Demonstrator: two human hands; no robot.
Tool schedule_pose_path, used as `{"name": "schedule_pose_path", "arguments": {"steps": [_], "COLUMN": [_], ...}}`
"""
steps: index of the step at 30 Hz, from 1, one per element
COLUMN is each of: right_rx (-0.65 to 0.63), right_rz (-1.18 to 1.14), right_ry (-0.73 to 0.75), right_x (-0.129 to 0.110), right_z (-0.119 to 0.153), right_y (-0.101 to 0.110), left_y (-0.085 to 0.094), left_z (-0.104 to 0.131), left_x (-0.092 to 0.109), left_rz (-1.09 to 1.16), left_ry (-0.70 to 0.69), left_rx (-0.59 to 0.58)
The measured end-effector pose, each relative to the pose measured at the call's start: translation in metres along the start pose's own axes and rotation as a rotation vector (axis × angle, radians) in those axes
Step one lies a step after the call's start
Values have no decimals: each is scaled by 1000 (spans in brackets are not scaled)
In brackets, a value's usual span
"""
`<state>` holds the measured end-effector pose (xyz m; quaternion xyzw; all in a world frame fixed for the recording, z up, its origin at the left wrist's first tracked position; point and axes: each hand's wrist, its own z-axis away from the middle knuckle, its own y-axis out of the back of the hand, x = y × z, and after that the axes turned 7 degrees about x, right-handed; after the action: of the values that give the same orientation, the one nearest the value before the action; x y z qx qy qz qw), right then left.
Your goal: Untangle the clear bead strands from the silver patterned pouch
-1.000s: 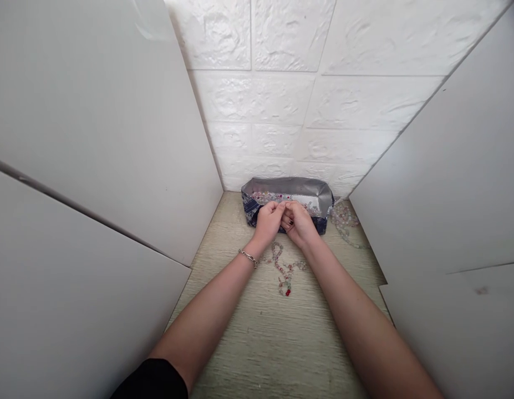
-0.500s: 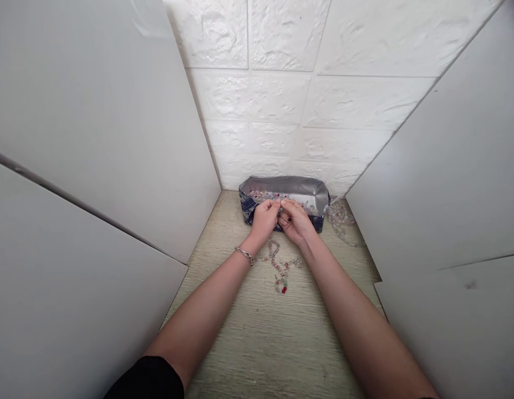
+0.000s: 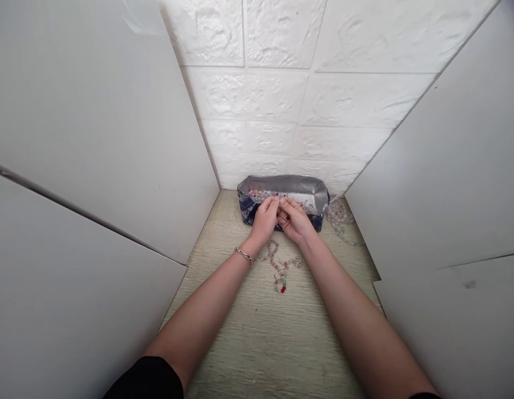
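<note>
My left hand (image 3: 265,217) and my right hand (image 3: 296,220) meet with thumbs and fingertips pinched together, over the front side of a dark blue patterned pouch (image 3: 247,211) with a silvery lining. What sits between the fingertips is too small and covered to make out. Loose pink, clear and red beads (image 3: 260,194) lie inside the pouch, partly hidden by my hands. Just below my hands, a string of beads (image 3: 277,266) curls over the wooden surface, with red beads at its near end. Its upper end runs toward my hands, where I lose sight of it.
A heap of pale bead strings (image 3: 340,216) lies right of the pouch. Behind stands a white brick-patterned wall (image 3: 265,100). Grey-white panels (image 3: 94,122) close in on the left, and another panel (image 3: 439,166) on the right. The pale wooden surface (image 3: 265,343) lies between my forearms.
The view has shifted very slightly. Both hands stay pinched together at the pouch, with only a tiny movement of the fingers. The beads on the surface lie as before.
</note>
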<state>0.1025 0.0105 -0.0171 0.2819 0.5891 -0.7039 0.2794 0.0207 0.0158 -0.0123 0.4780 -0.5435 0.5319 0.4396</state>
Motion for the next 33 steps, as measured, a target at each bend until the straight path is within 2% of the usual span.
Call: {"name": "schedule_pose_path", "arguments": {"steps": [7, 12, 21, 26, 33], "right_rx": [41, 34, 45, 63, 231], "right_rz": [-39, -54, -117, -180, -214], "right_ry": [-11, -13, -22, 7, 18], "right_x": [1, 0, 0, 2, 1], "right_z": [1, 3, 2, 2, -3], "right_y": [1, 0, 1, 0, -4], "left_y": [1, 0, 1, 1, -1], "left_z": [1, 2, -1, 0, 0], "left_x": [0, 4, -5, -3, -2], "left_rz": [38, 50, -25, -12, -28], "left_ry": [32, 33, -30, -28, -35], "left_rx": [-99, -70, -120, -109, -80]}}
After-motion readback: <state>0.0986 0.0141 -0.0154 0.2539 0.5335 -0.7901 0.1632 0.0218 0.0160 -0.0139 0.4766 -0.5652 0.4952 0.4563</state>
